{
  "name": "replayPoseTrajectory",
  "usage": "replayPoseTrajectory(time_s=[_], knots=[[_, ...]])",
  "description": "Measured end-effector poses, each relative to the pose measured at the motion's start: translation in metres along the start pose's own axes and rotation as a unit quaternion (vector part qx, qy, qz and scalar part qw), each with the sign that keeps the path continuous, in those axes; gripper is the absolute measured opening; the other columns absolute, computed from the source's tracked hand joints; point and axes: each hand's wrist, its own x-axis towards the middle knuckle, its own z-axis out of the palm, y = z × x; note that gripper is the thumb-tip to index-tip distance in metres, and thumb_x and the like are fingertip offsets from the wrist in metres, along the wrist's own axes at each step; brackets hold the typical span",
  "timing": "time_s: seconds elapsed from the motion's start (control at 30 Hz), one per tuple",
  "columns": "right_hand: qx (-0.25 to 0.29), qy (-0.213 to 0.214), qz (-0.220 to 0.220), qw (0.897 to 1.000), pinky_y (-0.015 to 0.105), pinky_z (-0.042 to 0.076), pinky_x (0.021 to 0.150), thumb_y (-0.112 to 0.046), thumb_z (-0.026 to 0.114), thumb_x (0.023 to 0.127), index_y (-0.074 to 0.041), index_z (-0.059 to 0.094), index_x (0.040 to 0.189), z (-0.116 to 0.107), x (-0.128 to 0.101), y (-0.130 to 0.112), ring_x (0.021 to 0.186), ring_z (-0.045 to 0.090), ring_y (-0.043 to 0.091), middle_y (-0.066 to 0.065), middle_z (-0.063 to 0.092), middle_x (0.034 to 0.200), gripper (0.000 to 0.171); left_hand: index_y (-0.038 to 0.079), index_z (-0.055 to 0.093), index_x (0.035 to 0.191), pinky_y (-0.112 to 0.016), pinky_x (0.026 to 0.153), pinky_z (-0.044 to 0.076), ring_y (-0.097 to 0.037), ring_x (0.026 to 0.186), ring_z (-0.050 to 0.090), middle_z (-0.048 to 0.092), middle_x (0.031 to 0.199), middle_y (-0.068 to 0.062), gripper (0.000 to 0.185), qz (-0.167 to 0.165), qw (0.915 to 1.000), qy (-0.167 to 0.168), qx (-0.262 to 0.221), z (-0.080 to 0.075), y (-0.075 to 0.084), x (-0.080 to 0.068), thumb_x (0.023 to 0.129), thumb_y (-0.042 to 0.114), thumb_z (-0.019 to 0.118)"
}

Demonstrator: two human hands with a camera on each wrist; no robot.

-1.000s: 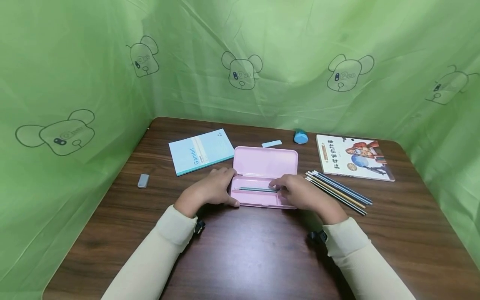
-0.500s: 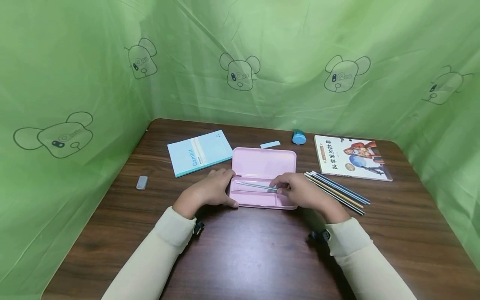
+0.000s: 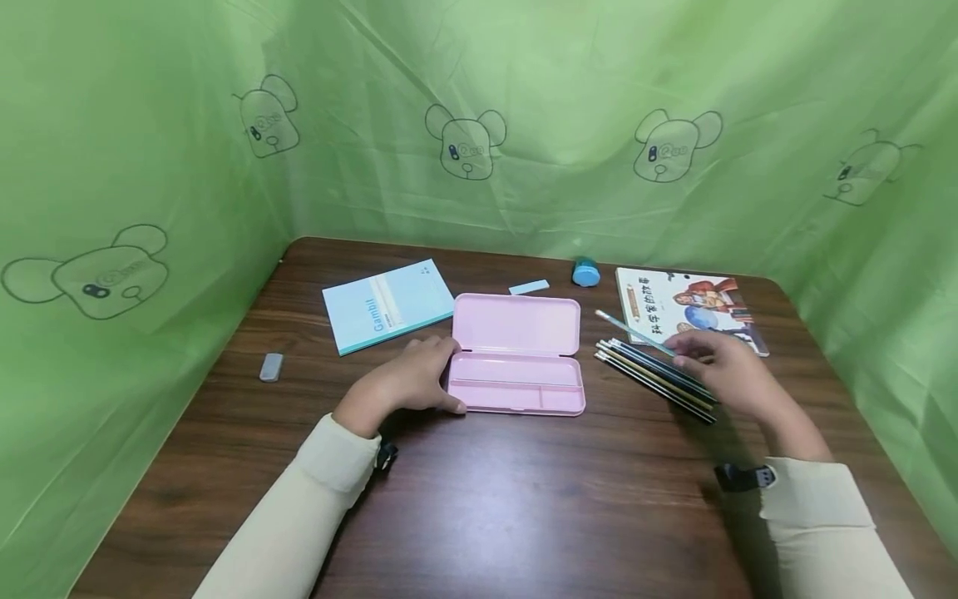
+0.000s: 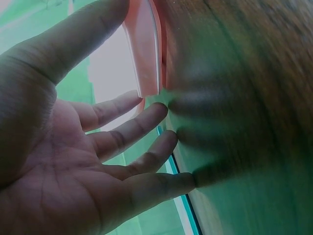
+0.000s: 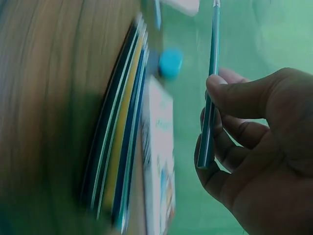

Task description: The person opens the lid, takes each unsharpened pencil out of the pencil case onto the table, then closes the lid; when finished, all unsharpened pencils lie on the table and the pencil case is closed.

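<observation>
Pinched one teal pencil (image 3: 632, 330) in right hand (image 3: 722, 366) fingers, lifted above pencil bundle (image 3: 659, 379) on tabletop (image 3: 524, 499). Rested left hand (image 3: 407, 383), fingers relaxed and spread, against one open pink pencil case (image 3: 516, 358). Read "Gambit" on one blue notebook (image 3: 385, 305); one storybook (image 3: 684, 304) beside.

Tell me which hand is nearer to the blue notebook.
Left. The left hand rests against the pink pencil case's left end, just in front of the blue notebook. The right hand holds a pencil beyond the case, over the loose pencils.
</observation>
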Motion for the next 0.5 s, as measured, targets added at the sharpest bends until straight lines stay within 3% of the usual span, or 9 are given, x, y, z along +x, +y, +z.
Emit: replayPoseTrajectory(time_s=[0.1, 0.23, 0.4, 0.5], knots=[[-0.013, 0.006, 0.024, 1.000, 0.019, 0.053, 0.082, -0.005, 0.075, 0.105, 0.004, 0.078, 0.124, -0.006, -0.005, 0.028, 0.109, 0.076, 0.039, 0.027, 0.080, 0.120, 0.021, 0.001, 0.050, 0.159, -0.055, 0.124, 0.046, -0.039, 0.143, 0.052, 0.057, 0.160, -0.019, 0.096, -0.001, 1.0000, -0.002, 0.001, 0.000, 0.000, 0.000, 0.088, 0.045, 0.097], [-0.034, -0.002, 0.028, 0.999, 0.022, 0.051, 0.081, -0.002, 0.078, 0.102, 0.005, 0.079, 0.119, -0.004, -0.006, 0.048, 0.104, 0.076, 0.036, 0.027, 0.080, 0.115, 0.019, 0.000, 0.050, 0.160, -0.056, 0.124, 0.046, -0.039, 0.143, 0.052, 0.057, 0.160, -0.020, 0.097, -0.001, 1.0000, -0.003, 0.002, 0.000, -0.001, 0.000, 0.088, 0.045, 0.097], [-0.030, -0.010, 0.022, 0.999, 0.020, 0.051, 0.079, 0.000, 0.077, 0.101, 0.004, 0.080, 0.116, 0.001, -0.006, 0.055, 0.097, 0.072, 0.021, 0.022, 0.082, 0.109, 0.016, 0.000, 0.050, 0.159, -0.055, 0.124, 0.046, -0.039, 0.141, 0.053, 0.057, 0.159, -0.020, 0.096, 0.004, 1.0000, -0.003, 0.002, -0.001, -0.001, 0.000, 0.088, 0.045, 0.096], [-0.026, -0.016, 0.027, 0.999, 0.022, 0.051, 0.082, 0.001, 0.077, 0.101, 0.003, 0.080, 0.116, 0.003, -0.006, 0.055, 0.101, 0.073, 0.024, 0.022, 0.082, 0.111, 0.016, 0.001, 0.050, 0.159, -0.055, 0.123, 0.046, -0.038, 0.141, 0.053, 0.058, 0.159, -0.020, 0.095, 0.005, 1.0000, -0.003, 0.003, -0.001, 0.000, 0.001, 0.088, 0.045, 0.096]])
